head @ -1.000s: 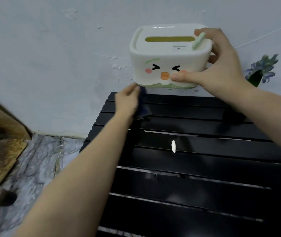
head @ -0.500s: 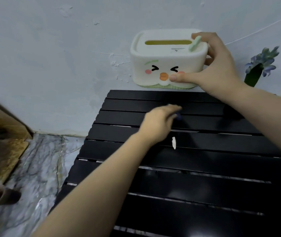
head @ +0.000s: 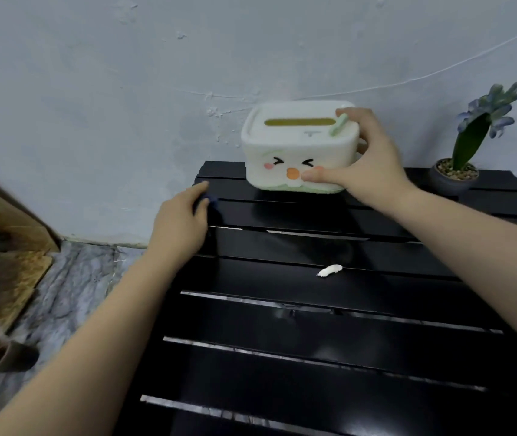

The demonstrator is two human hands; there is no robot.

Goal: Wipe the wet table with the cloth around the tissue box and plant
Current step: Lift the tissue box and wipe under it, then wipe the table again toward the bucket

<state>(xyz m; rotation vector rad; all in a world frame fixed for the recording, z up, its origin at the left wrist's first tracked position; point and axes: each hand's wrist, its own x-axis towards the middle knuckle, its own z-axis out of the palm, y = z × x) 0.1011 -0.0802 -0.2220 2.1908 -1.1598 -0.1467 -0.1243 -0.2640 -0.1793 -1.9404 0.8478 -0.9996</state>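
My right hand (head: pixel 365 165) grips the white tissue box (head: pixel 295 143), which has a cartoon face and hangs just above the far part of the black slatted table (head: pixel 314 347). At the table's far left edge, my left hand (head: pixel 180 223) presses a dark blue cloth (head: pixel 205 201) onto the slats; only a small corner of the cloth shows past my fingers. The plant (head: pixel 471 143), with a green leaf and blue flowers in a grey pot, stands at the far right corner.
A small white scrap (head: pixel 329 270) lies on a middle slat. A pale wall rises directly behind the table. To the left are a marbled floor (head: pixel 62 294) and a wooden piece of furniture (head: pixel 2 247).
My left hand swept with the cloth from the far left to the middle, then back to the left edge. The tissue box has come down closer to the table.
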